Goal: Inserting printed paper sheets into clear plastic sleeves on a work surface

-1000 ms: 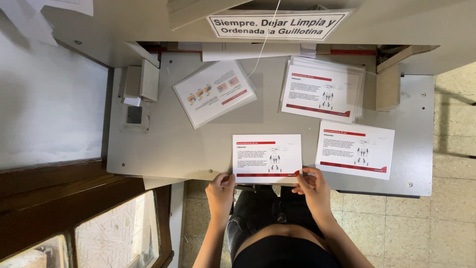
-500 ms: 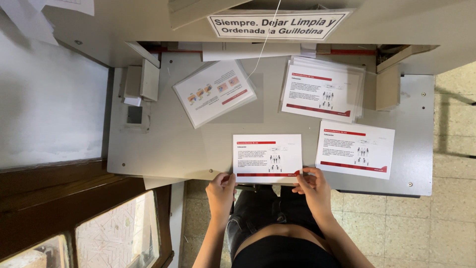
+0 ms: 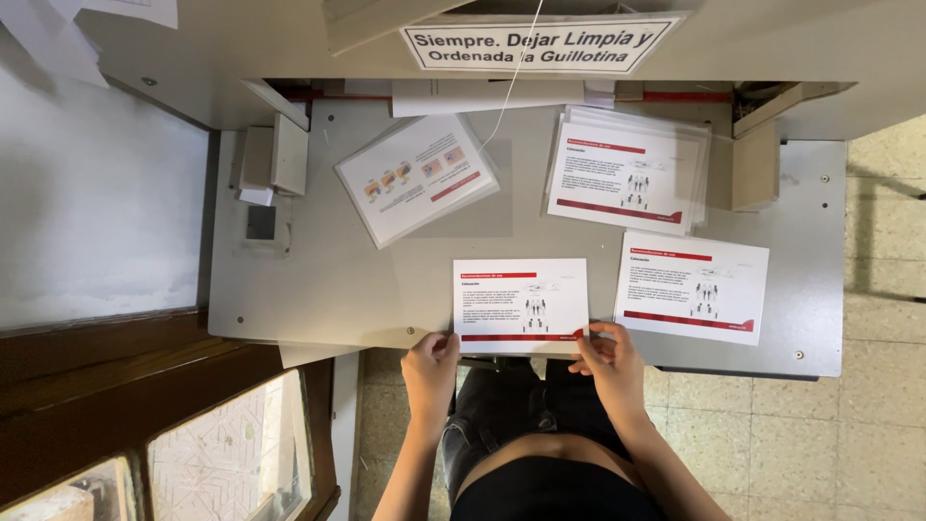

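Note:
A white printed card [image 3: 521, 303] with red bars and a small figure drawing lies at the near edge of the grey cutter table [image 3: 318, 280]. My left hand [image 3: 430, 370] pinches its lower left corner. My right hand [image 3: 608, 359] pinches its lower right corner. A matching card [image 3: 693, 287] lies flat just to the right. Farther back sits a stack of the same cards [image 3: 627, 174]. A tilted stack of cards with coloured pictures [image 3: 417, 178] lies at the back left.
A machine housing with a white sign [image 3: 536, 43] overhangs the far side of the table. A grey block [image 3: 755, 164] stands at the right rear, a small control box [image 3: 271, 159] at the left. A wooden window frame [image 3: 164, 386] lies below left; tiled floor [image 3: 868, 434] on the right.

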